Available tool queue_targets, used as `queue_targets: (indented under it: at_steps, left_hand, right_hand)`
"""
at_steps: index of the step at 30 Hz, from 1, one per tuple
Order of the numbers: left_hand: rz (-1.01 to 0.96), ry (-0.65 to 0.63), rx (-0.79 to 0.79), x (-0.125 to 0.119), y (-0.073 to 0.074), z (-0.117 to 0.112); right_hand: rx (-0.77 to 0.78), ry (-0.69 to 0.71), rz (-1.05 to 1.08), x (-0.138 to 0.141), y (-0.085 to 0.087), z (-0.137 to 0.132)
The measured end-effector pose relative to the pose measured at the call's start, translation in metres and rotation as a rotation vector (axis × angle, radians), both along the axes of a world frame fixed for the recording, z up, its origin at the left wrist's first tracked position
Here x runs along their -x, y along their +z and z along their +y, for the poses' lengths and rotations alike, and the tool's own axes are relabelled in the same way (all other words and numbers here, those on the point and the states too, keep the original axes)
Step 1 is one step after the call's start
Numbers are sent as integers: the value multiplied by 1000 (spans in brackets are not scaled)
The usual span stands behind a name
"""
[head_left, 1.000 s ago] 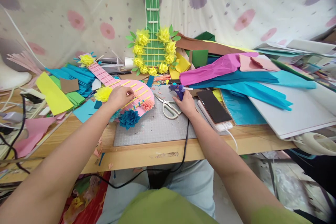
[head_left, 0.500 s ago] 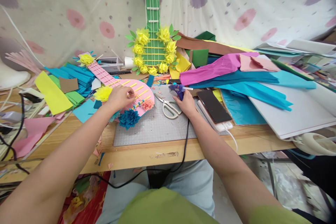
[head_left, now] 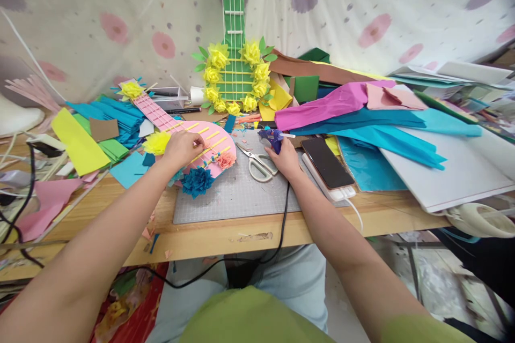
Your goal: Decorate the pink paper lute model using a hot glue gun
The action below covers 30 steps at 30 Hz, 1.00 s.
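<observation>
My right hand (head_left: 286,156) is wrapped round a blue hot glue gun (head_left: 272,138) with a white glue stick poking from its back; the gun is at the cutting mat's far right. Over the pink paper guitar (head_left: 220,137) rests my left hand (head_left: 184,149), fingers pinched together above its body; whatever they hold is too small to make out. The guitar carries yellow strips, a yellow flower (head_left: 156,143), a dark blue flower (head_left: 198,182) and a coral flower (head_left: 226,160). Scissors (head_left: 259,165) lie between my hands.
The grey cutting mat (head_left: 237,203) lies at the table's front edge. A green guitar (head_left: 233,27) ringed with yellow flowers stands behind. On the right are a phone (head_left: 326,163) on a white power strip and crepe paper (head_left: 322,104). A black cord (head_left: 285,220) hangs over the edge.
</observation>
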State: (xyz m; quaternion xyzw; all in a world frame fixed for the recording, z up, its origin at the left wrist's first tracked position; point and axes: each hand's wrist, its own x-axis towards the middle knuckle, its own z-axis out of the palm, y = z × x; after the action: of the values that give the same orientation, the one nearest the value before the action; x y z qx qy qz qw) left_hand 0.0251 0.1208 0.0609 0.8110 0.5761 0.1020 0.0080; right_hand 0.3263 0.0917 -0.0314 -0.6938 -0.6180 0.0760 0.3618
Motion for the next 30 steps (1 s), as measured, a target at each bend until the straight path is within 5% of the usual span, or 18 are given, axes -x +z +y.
queue_targets:
  at_steps: [22,30]
  left_hand:
    - [2,3,-8,-2,-1,1]
    - [-287,217,47,-4,4,0]
  right_hand:
    - [5,-2,-7,-1,-1,0]
    - [5,1,-1,0,0,0]
